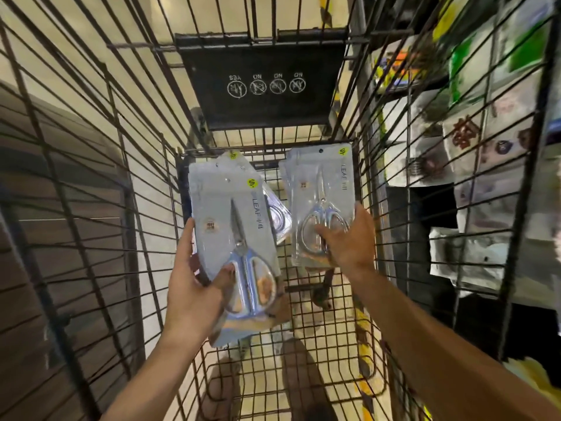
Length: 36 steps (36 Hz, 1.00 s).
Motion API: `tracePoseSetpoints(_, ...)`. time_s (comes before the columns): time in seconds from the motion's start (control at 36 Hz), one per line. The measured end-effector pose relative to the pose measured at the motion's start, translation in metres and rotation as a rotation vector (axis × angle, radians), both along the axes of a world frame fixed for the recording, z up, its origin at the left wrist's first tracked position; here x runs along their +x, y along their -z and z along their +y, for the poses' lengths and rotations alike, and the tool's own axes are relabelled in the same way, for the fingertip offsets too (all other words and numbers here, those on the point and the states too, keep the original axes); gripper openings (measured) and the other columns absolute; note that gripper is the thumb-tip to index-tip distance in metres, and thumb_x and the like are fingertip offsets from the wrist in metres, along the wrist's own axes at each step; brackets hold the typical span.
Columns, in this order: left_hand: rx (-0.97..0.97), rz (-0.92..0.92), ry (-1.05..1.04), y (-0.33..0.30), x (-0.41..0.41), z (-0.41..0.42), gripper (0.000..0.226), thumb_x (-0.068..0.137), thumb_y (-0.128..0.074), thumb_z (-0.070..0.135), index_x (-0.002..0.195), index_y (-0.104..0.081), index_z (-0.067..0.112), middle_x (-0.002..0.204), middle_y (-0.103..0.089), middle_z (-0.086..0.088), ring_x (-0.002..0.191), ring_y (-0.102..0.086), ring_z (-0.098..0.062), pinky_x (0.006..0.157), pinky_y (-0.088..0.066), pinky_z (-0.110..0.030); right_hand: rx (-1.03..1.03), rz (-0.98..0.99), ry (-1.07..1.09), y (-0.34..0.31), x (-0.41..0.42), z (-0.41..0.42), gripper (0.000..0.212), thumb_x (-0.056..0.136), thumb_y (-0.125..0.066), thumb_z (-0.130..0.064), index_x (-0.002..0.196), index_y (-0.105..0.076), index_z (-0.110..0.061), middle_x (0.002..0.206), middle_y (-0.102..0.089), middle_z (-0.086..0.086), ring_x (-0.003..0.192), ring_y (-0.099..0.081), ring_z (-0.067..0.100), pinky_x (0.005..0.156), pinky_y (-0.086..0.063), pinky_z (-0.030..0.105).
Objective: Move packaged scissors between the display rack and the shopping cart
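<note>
Two pale-blue blister packs of steel scissors, long axes toward 12 o'clock, inside the dark wire shopping cart (151, 208). Left pack (224, 226) gripped at 6 o'clock by left hand (194, 287); right pack (321, 189) by right hand (349, 238). Display rack (473, 165) at 3 o'clock (right hand nearer).

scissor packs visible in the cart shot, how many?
3 clearly: one in left hand, one behind it, one in right hand. Stacked edges suggest more hidden.
</note>
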<state>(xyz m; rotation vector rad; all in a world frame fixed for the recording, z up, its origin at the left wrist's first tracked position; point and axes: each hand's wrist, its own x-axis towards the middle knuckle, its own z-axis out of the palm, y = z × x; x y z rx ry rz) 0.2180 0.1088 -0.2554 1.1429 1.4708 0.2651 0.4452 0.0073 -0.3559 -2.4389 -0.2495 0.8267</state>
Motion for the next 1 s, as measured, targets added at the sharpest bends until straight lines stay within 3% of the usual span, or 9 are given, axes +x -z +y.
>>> tracePoseSetpoints(0.11,0.017,0.012,0.013,0.002,-0.003,-0.002,0.094,0.088,-0.071,-0.007,0.155,-0.029,0.044,0.121,-0.072,0.005,0.110,-0.070,-0.013,0.096,-0.057,-0.047,0.050,-0.006,0.058,-0.006,-0.001,0.001,0.088,0.067,-0.093,-0.020,0.140,-0.044,-0.013,0.135,-0.041,-0.002,0.125,-0.044,0.015,0.108,-0.042,0.028)
tracePoseSetpoints(0.22,0.020,0.003,0.020,0.000,-0.005,-0.004,0.093,0.089,-0.071,-0.005,0.155,-0.028,0.044,0.123,-0.071,0.004,0.109,-0.070,-0.010,0.095,-0.059,-0.041,0.070,-0.048,0.102,-0.015,-0.007,0.008,0.094,0.058,-0.098,-0.020,0.134,-0.044,-0.016,0.134,-0.047,0.005,0.124,-0.048,0.022,0.083,-0.050,0.020)
tracePoseSetpoints(0.31,0.033,-0.004,0.023,-0.001,-0.007,-0.005,0.091,0.090,-0.071,-0.002,0.155,-0.028,0.046,0.130,-0.069,0.002,0.113,-0.069,-0.011,0.093,-0.060,-0.033,0.124,-0.064,0.126,-0.017,-0.012,0.004,0.085,0.062,-0.095,-0.016,0.129,-0.043,-0.018,0.112,-0.053,-0.004,0.102,-0.061,0.019,0.075,-0.061,0.035)
tracePoseSetpoints(0.39,0.042,-0.013,0.003,0.001,-0.010,-0.006,0.090,0.091,-0.069,-0.003,0.154,-0.029,0.047,0.142,-0.062,0.001,0.127,-0.062,-0.017,0.107,-0.051,-0.050,0.130,0.007,0.076,-0.023,-0.008,0.001,0.079,0.074,-0.087,-0.007,0.135,-0.038,-0.014,0.098,-0.051,-0.014,0.077,-0.058,0.003,0.060,-0.055,0.013)
tracePoseSetpoints(0.61,0.075,-0.024,-0.010,-0.022,-0.018,-0.006,0.091,0.091,-0.069,-0.004,0.146,-0.033,0.059,0.143,-0.061,-0.001,0.128,-0.061,-0.021,0.106,-0.050,-0.056,0.174,0.264,0.026,-0.052,-0.005,-0.014,0.085,0.076,-0.086,-0.005,0.144,-0.036,-0.015,0.113,-0.051,-0.010,0.106,-0.054,0.010,0.074,-0.042,0.007)
tracePoseSetpoints(0.72,0.098,-0.041,0.001,-0.074,-0.024,-0.008,0.088,0.092,-0.067,-0.007,0.152,-0.033,0.047,0.140,-0.062,0.002,0.124,-0.064,-0.015,0.103,-0.054,-0.045,0.291,0.294,0.076,-0.093,-0.025,-0.031,0.079,0.076,-0.084,0.001,0.140,-0.040,-0.016,0.120,-0.060,-0.001,0.103,-0.062,0.011,0.072,-0.047,0.002)
tracePoseSetpoints(0.81,0.125,-0.078,0.029,-0.126,-0.031,-0.005,0.087,0.091,-0.067,-0.007,0.153,-0.033,0.043,0.136,-0.063,0.008,0.117,-0.065,-0.003,0.091,-0.056,-0.019,0.350,0.296,0.083,-0.150,-0.045,-0.046,0.084,0.079,-0.085,-0.009,0.147,-0.038,-0.023,0.127,-0.061,-0.003,0.111,-0.064,0.012,0.084,-0.053,0.019)
tracePoseSetpoints(0.89,0.183,-0.126,0.114,-0.181,-0.045,0.001,0.086,0.089,-0.068,-0.009,0.156,-0.033,0.033,0.133,-0.057,0.022,0.109,-0.059,0.019,0.091,-0.050,-0.007,0.447,0.325,0.101,-0.218,-0.066,-0.062,0.073,0.084,-0.078,-0.001,0.145,-0.041,-0.018,0.129,-0.063,0.006,0.096,-0.072,0.001,0.065,-0.059,0.020)
tracePoseSetpoints(1.0,0.251,-0.195,0.239,-0.256,-0.070,0.006,0.086,0.090,-0.070,-0.001,0.155,-0.031,0.039,0.130,-0.056,0.042,0.121,-0.055,0.016,0.101,-0.047,-0.014,0.613,0.287,0.128,-0.311,-0.099,-0.079,0.067,0.084,-0.072,0.009,0.141,-0.044,-0.013,0.117,-0.067,-0.003,0.096,-0.071,-0.001,0.073,-0.060,0.021)
